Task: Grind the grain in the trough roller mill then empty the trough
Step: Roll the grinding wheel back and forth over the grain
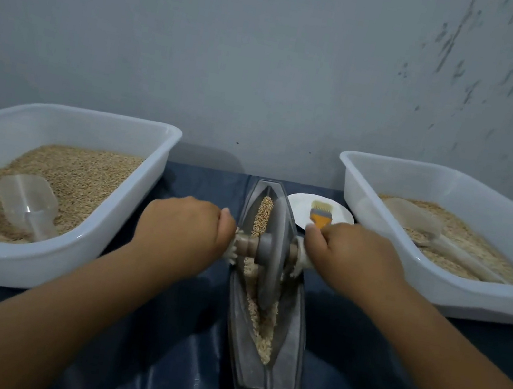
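A long dark grey trough [291,346] lies lengthwise in front of me on the dark blue cloth. A grey roller wheel [271,258] stands upright in it, around mid-length. Grain [264,334] lies along the trough floor, both beyond the wheel and nearer me. My left hand [184,230] grips the left end of the wheel's axle handle. My right hand [352,261] grips the right end. Both handle ends are mostly hidden under my fingers.
A white tub [43,264] of grain with a clear scoop [29,204] stands at the left. Another white tub [475,299] with grain and a scoop [428,233] stands at the right. A small white plate [301,205] behind the trough carries an orange brush [319,215]. A grey wall rises just behind.
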`<action>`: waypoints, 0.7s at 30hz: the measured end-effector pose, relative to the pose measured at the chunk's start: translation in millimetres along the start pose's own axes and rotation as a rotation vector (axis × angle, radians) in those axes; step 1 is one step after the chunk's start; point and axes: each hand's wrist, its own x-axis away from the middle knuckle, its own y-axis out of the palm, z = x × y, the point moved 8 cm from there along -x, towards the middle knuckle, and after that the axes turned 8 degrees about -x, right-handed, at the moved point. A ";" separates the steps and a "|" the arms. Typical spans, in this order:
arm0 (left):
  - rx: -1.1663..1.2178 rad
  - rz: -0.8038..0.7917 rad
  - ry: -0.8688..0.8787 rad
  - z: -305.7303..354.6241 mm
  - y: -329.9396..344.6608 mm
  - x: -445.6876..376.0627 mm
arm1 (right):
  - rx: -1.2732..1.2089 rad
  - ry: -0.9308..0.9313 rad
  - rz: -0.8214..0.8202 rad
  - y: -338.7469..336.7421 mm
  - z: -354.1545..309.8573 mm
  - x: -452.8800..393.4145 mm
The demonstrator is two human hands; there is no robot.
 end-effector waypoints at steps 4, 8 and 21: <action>-0.257 0.063 0.158 9.3 20.9 -30.1 | -0.009 -0.024 0.195 6.0 -0.9 -36.6; -0.233 0.003 0.080 2.4 25.2 -47.9 | 0.034 -0.002 0.205 10.7 2.7 -60.2; -0.065 -0.042 0.168 10.5 -17.0 38.3 | 0.008 -0.038 -0.101 -20.5 -8.3 34.5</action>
